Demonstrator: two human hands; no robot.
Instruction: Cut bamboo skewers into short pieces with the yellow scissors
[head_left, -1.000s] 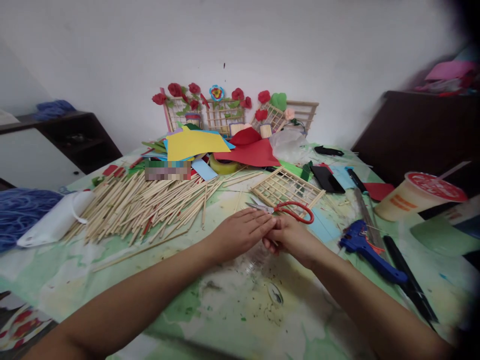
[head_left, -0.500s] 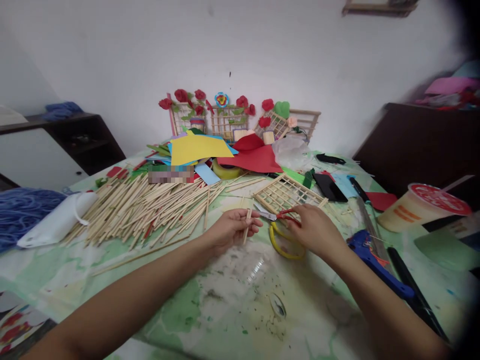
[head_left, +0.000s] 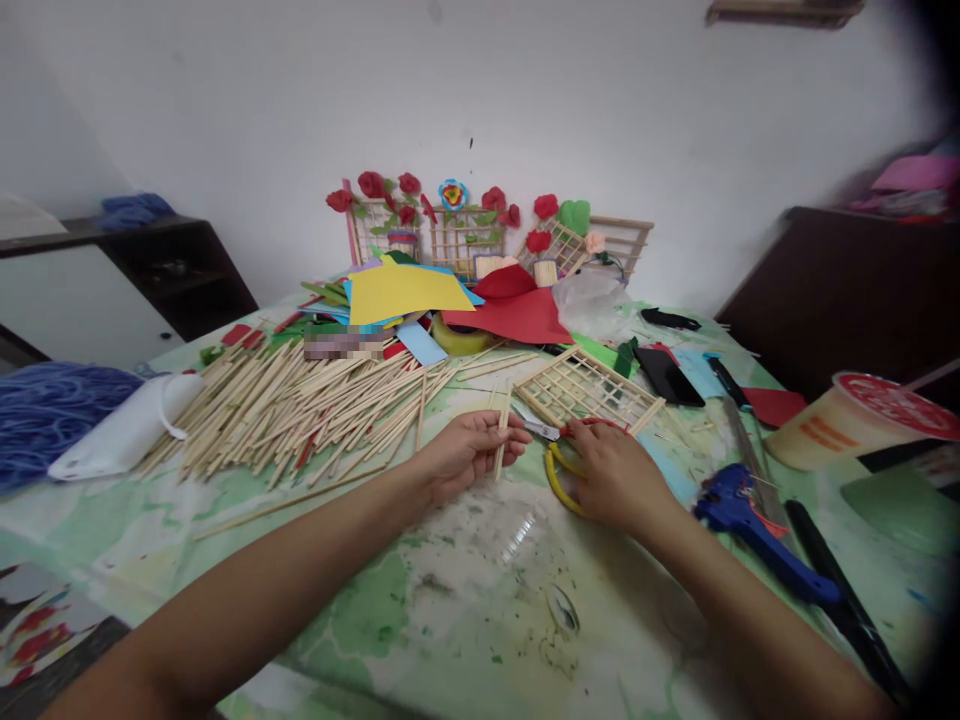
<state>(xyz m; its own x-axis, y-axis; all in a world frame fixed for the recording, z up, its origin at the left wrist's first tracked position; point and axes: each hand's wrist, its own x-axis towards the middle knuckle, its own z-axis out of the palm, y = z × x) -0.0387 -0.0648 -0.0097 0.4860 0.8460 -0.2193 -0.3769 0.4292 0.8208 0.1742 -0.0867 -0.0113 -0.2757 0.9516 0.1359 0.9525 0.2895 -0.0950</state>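
the left hand (head_left: 466,452) is pinching short, slim, pale wooden sticks (head_left: 505,404) nearly upright above the green-patterned counter (head_left: 450,630), while the right hand (head_left: 619,474) is gripping red-and-yellow-handled metal scissors (head_left: 550,432), whose blades are pointing toward the sticks.

The right hand (head_left: 616,480) covers part of the scissors' (head_left: 541,430) handles; whether the yellow loop (head_left: 553,482) under it belongs to them is hard to tell. The left hand (head_left: 469,450) half hides some short wooden sticks (head_left: 504,412), too fine to count. Red paper (head_left: 521,318) overlaps a tape roll (head_left: 459,343). Pixelation blots out a purplish item (head_left: 334,346). Picture edges crop the blue cord (head_left: 60,412), wall shelf (head_left: 784,14) and both forearms (head_left: 300,540); the drink cup's (head_left: 817,430) lettering is blurred.
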